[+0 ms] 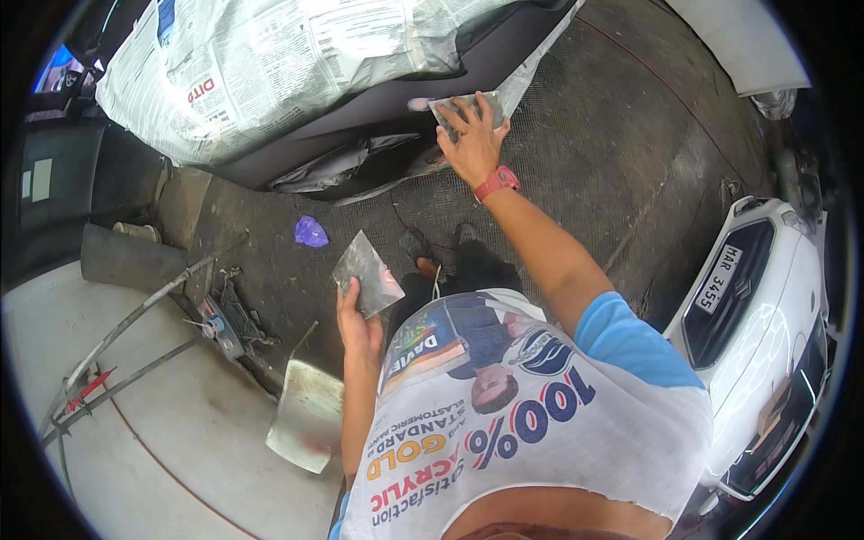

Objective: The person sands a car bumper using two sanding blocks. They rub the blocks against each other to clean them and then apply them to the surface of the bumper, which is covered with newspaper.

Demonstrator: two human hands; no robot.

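Grey sheet [496, 105]: spread under our right hand [472, 148], at the lower part of the dark bumper [506, 49], just beside a pale pink patch [419, 104].
Plate [364, 274]: in our left hand [354, 319], held out above the floor [585, 180], with pink paste [389, 283] near one edge.
Risk at the sheet: we judge that uneven pressure from our spread fingers could leave ridges in the patch, or let a corner score the bumper.
Risk at the plate: a tilt could let paste slide off, since we support it from one corner only.
Right hand: fingers fanned wide over the sheet and touching it; whether the thumb clamps it or merely steadies it, we cannot tell.
Left hand: closed on the plate's near corner, thumb on top, the other fingers mostly hidden beneath.
Paper [297, 67]: newsprint covering the bodywork above the bumper.
Floor litter: a purple wad [311, 231] lies between the bumper and our plate, to the left.
Farther out: metal pipes [144, 310] stand at our left, and a white car [733, 346] at our right.
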